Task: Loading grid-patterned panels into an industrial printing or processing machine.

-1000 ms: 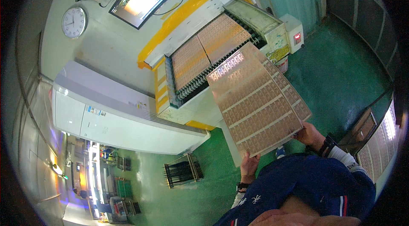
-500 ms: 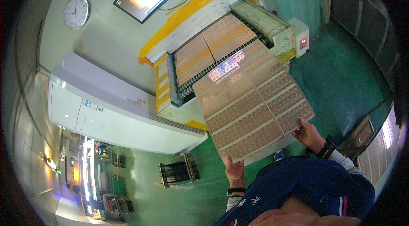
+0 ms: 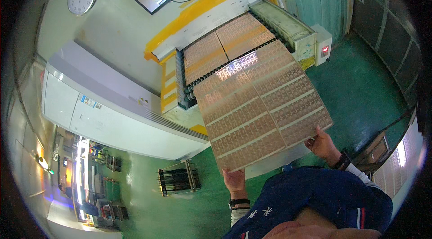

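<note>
A large copper-coloured circuit board panel [image 3: 265, 108] with rows of small rectangular patterns is between my hands, tilted, its far edge at the rollers of a conveyor machine [image 3: 288, 31]. My left hand [image 3: 234, 180] grips its near left corner, fingers mostly hidden underneath. At the near right corner my right hand [image 3: 323, 145] pinches the edge, thumb on top. A pale sheet [image 3: 274, 160] shows below the near edge. Two similar panels, a left one [image 3: 205, 56] and a right one [image 3: 245, 34], lie side by side on the machine's black rollers [image 3: 189, 92].
A long white air conditioner [image 3: 112, 113] stands left of the machine. The control box [image 3: 323, 45] with a red display is at its right. A rack with black bars [image 3: 178, 179] stands on the green floor. More patterned panels [image 3: 393, 171] lie at lower right.
The view has shifted slightly. The held panel and my left hand have moved left in the picture, and the panel's far edge now covers more of the rollers. Both hands keep their grip.
</note>
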### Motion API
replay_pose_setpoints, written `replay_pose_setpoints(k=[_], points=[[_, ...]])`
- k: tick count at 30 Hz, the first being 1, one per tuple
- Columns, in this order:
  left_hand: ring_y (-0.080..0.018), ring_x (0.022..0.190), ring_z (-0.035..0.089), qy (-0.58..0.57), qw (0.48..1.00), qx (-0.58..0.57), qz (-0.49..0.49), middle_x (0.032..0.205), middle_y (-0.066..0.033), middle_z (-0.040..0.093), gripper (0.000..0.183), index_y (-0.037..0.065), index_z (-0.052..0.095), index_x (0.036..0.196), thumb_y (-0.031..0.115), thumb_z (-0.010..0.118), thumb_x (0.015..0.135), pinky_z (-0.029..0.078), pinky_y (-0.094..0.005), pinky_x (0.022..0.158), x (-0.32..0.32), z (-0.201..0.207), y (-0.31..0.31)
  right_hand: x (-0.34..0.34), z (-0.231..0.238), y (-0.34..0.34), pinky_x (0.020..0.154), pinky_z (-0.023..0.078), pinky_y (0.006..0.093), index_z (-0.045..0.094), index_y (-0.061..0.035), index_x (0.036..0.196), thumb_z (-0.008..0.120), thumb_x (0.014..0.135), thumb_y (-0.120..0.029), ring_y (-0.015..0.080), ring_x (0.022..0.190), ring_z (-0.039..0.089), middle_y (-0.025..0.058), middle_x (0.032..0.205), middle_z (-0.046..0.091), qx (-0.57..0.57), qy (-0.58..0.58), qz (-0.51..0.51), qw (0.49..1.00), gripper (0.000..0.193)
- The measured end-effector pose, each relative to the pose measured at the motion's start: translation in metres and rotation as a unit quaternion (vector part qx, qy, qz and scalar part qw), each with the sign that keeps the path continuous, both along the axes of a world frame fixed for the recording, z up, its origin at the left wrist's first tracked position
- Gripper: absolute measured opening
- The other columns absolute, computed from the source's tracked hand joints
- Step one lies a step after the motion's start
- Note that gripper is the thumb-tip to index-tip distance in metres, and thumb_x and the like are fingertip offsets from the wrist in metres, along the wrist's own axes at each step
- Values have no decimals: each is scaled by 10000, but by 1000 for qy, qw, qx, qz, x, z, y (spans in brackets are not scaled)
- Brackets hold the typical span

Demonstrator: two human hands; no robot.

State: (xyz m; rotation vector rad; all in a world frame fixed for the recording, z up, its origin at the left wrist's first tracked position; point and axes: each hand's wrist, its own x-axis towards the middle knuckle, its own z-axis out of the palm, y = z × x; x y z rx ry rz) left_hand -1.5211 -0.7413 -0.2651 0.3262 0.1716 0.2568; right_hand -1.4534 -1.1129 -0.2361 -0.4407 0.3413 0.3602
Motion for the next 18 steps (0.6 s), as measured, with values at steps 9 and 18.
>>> replay_pose_setpoints(k=[9, 18], points=[[-263, 1124, 563, 68, 996, 51, -6, 1192, -107, 608, 435, 76, 543, 1224, 28, 656, 807, 437, -452, 977, 22, -26, 5, 14, 17, 15, 907, 485, 438, 490, -8, 1216, 553, 929, -161, 277, 1085, 559, 117, 1208, 561, -55, -58, 19, 997, 331], [-256, 1117, 569, 72, 997, 16, -28, 1169, -89, 621, 448, 83, 543, 1222, -8, 638, 793, 418, -477, 1000, 27, -35, 42, 19, 18, 24, 866, 515, 429, 483, -32, 1226, 548, 925, -157, 301, 1066, 581, 125, 1191, 581, -78, -33, 13, 996, 332]])
